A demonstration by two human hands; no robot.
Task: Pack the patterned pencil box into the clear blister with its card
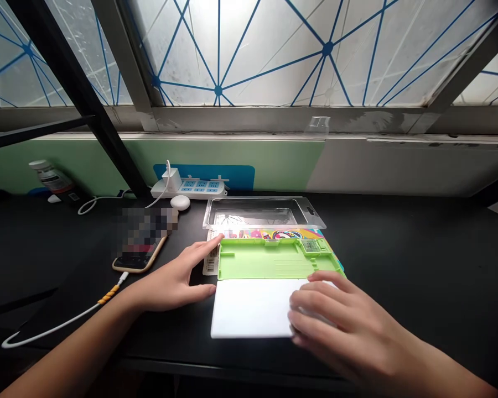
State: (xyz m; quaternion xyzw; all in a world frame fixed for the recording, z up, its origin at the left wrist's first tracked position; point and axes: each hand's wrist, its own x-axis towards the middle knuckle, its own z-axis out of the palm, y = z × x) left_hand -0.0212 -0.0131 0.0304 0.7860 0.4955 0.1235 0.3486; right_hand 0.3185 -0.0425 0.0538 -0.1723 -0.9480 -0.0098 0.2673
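Observation:
An opened flat case lies before me, with a bright green inner tray point(249, 258) at the back and a plain white panel point(253, 309) in front. My left hand point(172, 279) is at the case's left side, fingers and thumb stretched out, fingertips at the tray's edge. Over the right part of the white panel, my right hand point(336, 320) has its fingers curled together. What lies under those fingers is hidden. Behind the tray, a colourful printed card point(290, 234) shows from beneath, along with a clear plastic blister shell point(257, 213).
On the left, a phone point(139, 260) is plugged into a white cable point(62, 326). A white power strip point(201, 188) with a charger stands against the wall, near a small white rounded object point(180, 202). A bottle point(58, 179) leans behind a black metal post point(87, 105).

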